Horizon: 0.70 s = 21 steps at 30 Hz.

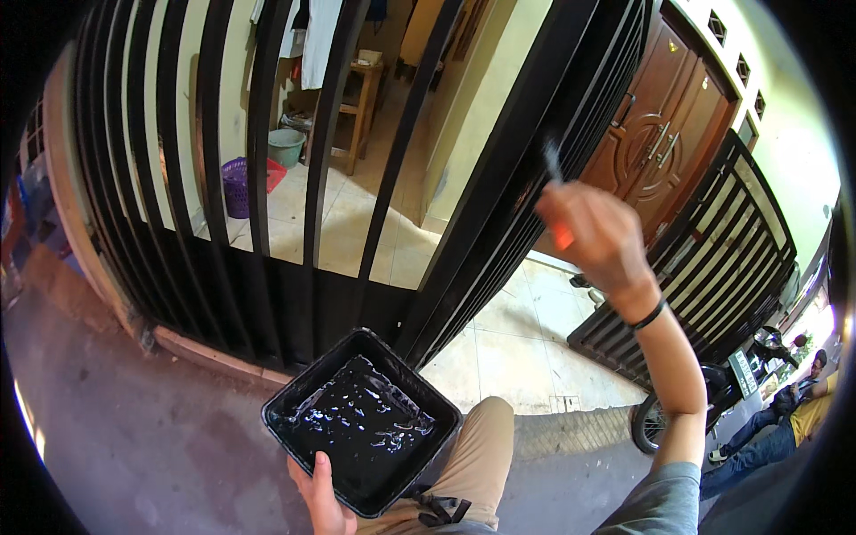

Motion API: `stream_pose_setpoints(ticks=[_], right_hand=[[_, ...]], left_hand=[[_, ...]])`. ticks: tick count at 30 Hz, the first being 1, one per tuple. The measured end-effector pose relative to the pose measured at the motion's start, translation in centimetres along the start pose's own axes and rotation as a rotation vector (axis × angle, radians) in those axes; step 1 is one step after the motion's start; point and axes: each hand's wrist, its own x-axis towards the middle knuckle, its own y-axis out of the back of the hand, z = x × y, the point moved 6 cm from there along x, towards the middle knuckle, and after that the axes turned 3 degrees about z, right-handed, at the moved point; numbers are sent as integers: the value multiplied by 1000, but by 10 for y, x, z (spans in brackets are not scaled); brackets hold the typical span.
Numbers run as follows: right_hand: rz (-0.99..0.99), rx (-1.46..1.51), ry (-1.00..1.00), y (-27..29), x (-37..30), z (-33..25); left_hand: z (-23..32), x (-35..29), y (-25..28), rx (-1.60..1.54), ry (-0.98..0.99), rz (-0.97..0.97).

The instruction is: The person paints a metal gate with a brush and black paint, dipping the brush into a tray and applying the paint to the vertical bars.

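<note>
My left hand [323, 499] grips a square black tray [278, 412] by its near left rim, thumb over the edge. Glossy black paint [357, 419] covers the tray's bottom and shines in places. Up at the right, my right hand [599, 234] is closed around a paintbrush [553, 162] with an orange handle; motion blurs its tip. That tip is close to the broad black post of the metal gate [499, 192]; whether they touch, I cannot tell. A dark band circles my right wrist.
Behind the bars stand a purple basket [235, 189], a grey-green bucket [285, 147] and a wooden stool [359, 111]. Rightward are a carved wooden double door [646, 134], another black gate panel [727, 236], a parked motorcycle [744, 379] and people sitting [780, 428].
</note>
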Motion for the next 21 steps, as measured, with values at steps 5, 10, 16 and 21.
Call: stream_pose_setpoints(ticks=[5,10,16,21], right_hand=[[-14,270,-148,-6,-8,-8],[227,114,-395,19,20,72],[35,-121,36,15,21,39],[20,345,-107,7,-33,-20]], left_hand=[[-9,8,12,94,6,-12],[-6,0,-8,4,-34,-63],[-13,11,15,65,9,-24],[-10,5,7,25,81,-46]])
